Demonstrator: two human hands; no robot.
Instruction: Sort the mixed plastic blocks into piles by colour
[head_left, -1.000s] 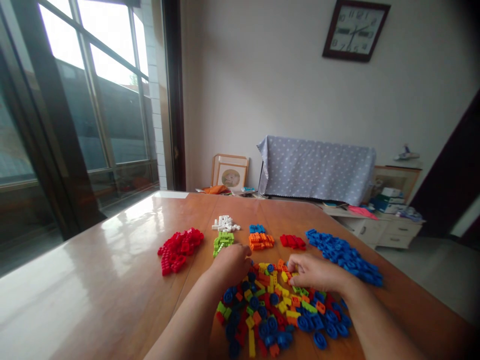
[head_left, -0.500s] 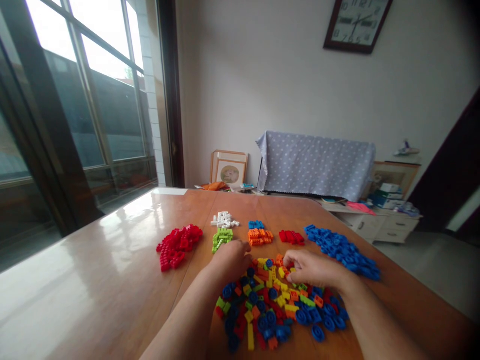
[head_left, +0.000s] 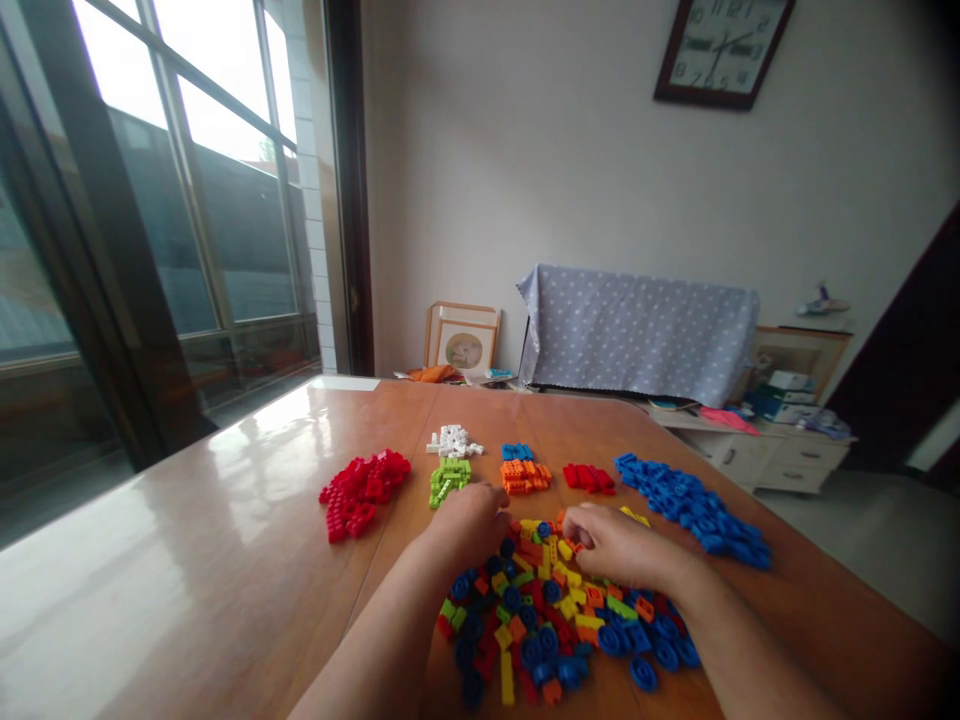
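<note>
A mixed heap of yellow, orange, green, red and blue bricks (head_left: 555,600) lies near me on the table. My left hand (head_left: 472,520) is over its upper left edge, just below the lime green bricks (head_left: 450,480); its fingertips are hidden. My right hand (head_left: 615,543) is at the upper right edge of the heap, its fingers curled together; what they hold, if anything, is too small to tell. A few yellow bricks (head_left: 634,516) show just behind it. Orange bricks (head_left: 525,476) lie beyond the heap, between the two hands.
Sorted piles stand farther back on the wooden table (head_left: 247,560): red bricks (head_left: 364,490) at left, white bricks (head_left: 454,440), small blue bricks (head_left: 517,452), red bricks (head_left: 589,478) and a large blue pile (head_left: 690,505) at right. A cloth-covered object (head_left: 641,330) stands behind.
The view has shifted slightly, moving the scene a little to the right. My right hand has moved slightly left against the heap, and yellow bricks now show behind it.
</note>
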